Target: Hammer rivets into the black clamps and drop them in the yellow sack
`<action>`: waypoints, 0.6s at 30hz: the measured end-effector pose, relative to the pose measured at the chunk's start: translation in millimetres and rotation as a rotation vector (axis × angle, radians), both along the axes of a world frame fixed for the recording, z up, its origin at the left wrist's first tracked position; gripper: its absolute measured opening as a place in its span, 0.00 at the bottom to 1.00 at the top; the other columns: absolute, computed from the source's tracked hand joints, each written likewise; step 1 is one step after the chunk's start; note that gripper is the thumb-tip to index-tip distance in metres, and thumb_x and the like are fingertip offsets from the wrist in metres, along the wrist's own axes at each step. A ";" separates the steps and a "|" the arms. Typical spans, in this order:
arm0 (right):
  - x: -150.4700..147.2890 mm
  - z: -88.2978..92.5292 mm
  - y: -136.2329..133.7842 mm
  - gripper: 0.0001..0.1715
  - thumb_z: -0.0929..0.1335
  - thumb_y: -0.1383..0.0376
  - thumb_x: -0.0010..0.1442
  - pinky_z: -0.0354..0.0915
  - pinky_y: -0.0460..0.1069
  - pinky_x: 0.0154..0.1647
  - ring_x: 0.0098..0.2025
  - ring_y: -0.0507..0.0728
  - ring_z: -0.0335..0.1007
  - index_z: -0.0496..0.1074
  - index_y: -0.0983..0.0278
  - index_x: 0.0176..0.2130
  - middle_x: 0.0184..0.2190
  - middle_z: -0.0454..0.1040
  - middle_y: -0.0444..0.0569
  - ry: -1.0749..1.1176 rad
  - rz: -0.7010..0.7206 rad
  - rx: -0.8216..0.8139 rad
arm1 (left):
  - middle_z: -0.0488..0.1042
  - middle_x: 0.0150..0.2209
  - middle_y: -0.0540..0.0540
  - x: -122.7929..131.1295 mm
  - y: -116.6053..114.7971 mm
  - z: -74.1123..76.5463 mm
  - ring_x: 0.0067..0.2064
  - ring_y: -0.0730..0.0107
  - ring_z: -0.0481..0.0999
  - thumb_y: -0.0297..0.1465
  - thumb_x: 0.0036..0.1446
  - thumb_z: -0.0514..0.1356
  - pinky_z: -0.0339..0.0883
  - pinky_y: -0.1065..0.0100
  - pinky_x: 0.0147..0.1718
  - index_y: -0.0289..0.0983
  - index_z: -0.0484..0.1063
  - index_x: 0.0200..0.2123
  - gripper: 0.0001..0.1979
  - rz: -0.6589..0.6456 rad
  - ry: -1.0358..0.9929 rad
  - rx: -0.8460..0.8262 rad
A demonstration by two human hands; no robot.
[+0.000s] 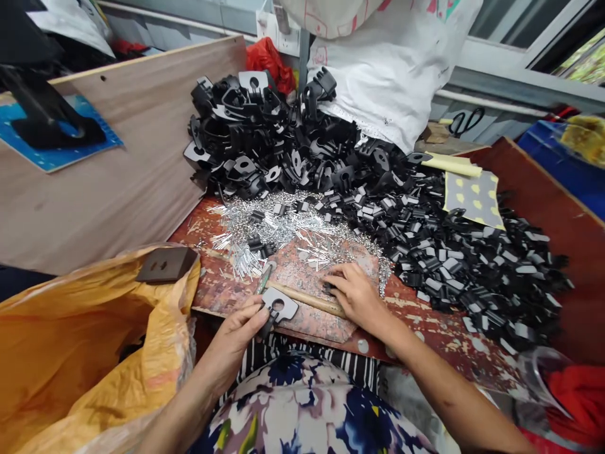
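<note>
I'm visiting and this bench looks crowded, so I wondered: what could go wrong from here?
Loose metal pins lie spread just beyond the left hand; a careless sweep might scatter them. The tall heap of black plastic parts behind them could slide down onto the pins if nudged. The wooden stick beside the right hand might roll if bumped.

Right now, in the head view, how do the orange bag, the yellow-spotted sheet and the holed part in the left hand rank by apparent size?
Largest: orange bag
Middle: yellow-spotted sheet
Smallest: holed part, partly covered by the left hand
</note>
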State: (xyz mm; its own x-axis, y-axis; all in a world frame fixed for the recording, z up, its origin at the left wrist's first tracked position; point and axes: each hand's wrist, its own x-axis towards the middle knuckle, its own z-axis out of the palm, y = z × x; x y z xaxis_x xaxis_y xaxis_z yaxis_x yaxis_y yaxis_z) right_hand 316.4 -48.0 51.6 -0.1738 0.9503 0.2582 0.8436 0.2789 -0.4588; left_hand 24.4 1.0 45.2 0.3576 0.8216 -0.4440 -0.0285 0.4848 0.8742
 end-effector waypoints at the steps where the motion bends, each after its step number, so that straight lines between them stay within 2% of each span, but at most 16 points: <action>1: -2.0 -1.7 -5.3 0.19 0.65 0.73 0.67 0.69 0.57 0.48 0.49 0.61 0.70 0.77 0.60 0.53 0.47 0.76 0.54 -0.065 -0.032 0.034 | 0.72 0.59 0.41 2.6 -1.2 1.0 0.63 0.45 0.63 0.52 0.48 0.72 0.63 0.60 0.52 0.40 0.85 0.34 0.22 -0.022 0.003 -0.016; 4: -8.1 -2.7 -12.1 0.14 0.66 0.71 0.67 0.68 0.54 0.44 0.44 0.61 0.69 0.76 0.63 0.51 0.41 0.75 0.53 -0.269 -0.083 -0.011 | 0.67 0.64 0.42 10.0 -4.6 5.8 0.62 0.45 0.64 0.55 0.50 0.69 0.64 0.64 0.42 0.41 0.85 0.37 0.24 -0.063 0.031 -0.027; 6: -12.3 -3.6 -11.8 0.12 0.67 0.71 0.66 0.67 0.53 0.41 0.41 0.60 0.69 0.76 0.65 0.49 0.37 0.75 0.52 -0.386 -0.123 -0.025 | 0.66 0.63 0.42 14.8 -6.1 9.8 0.60 0.46 0.64 0.54 0.51 0.68 0.64 0.65 0.40 0.40 0.85 0.36 0.23 -0.100 0.071 0.005; 10: -18.6 -9.9 -5.9 0.10 0.66 0.72 0.65 0.64 0.53 0.39 0.39 0.60 0.68 0.76 0.67 0.45 0.35 0.74 0.53 -0.493 -0.205 0.036 | 0.71 0.51 0.41 25.6 -8.4 16.3 0.51 0.53 0.68 0.50 0.54 0.67 0.63 0.68 0.34 0.38 0.80 0.27 0.20 -0.221 0.085 0.088; 12: -18.8 -13.0 -2.8 0.10 0.66 0.73 0.63 0.64 0.53 0.39 0.39 0.60 0.68 0.76 0.67 0.42 0.35 0.75 0.53 -0.492 -0.256 0.039 | 0.71 0.44 0.42 31.0 -9.6 17.8 0.44 0.58 0.68 0.48 0.52 0.69 0.63 0.69 0.31 0.38 0.78 0.24 0.20 -0.250 0.049 0.086; 15: -15.7 -12.6 -1.8 0.10 0.66 0.74 0.61 0.64 0.52 0.38 0.38 0.60 0.70 0.77 0.66 0.40 0.34 0.76 0.53 -0.431 -0.306 0.019 | 0.70 0.39 0.44 38.1 -11.2 17.5 0.37 0.65 0.65 0.46 0.52 0.70 0.65 0.70 0.30 0.37 0.78 0.26 0.17 -0.267 -0.022 0.053; 18: -14.7 -3.6 -6.0 0.14 0.64 0.73 0.65 0.68 0.53 0.41 0.40 0.59 0.73 0.78 0.64 0.43 0.36 0.79 0.51 -0.159 -0.296 0.091 | 0.70 0.41 0.44 46.2 -12.9 16.0 0.36 0.67 0.65 0.43 0.53 0.70 0.67 0.70 0.30 0.37 0.79 0.29 0.15 -0.252 -0.088 0.033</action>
State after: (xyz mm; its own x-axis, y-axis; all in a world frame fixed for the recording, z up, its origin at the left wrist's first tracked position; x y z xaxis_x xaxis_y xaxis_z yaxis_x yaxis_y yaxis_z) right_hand 301.8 -54.0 48.0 0.0611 0.9400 0.3356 0.9529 0.0451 -0.2998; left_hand 70.6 -11.9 61.2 0.5886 0.7151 -0.3769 0.0131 0.4578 0.8890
